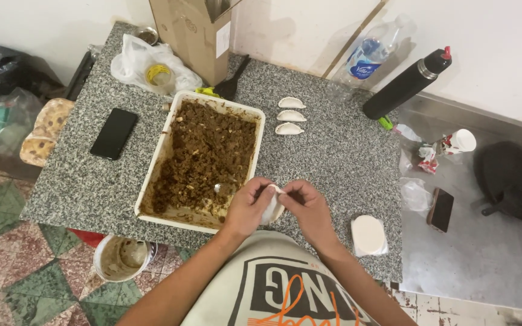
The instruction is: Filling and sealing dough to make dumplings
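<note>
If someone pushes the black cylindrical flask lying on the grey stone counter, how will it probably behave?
The black cylindrical flask lies on its side, so it would probably roll. It looks rigid, likely metal, so it should not bend. Its smooth body may be slippery on the grey stone counter.

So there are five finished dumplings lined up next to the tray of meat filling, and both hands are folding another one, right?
Not quite: the head view shows three finished dumplings, not five, lined up beside the tray of meat filling. The rest is right: the left hand and right hand are together folding another dumpling.
</note>
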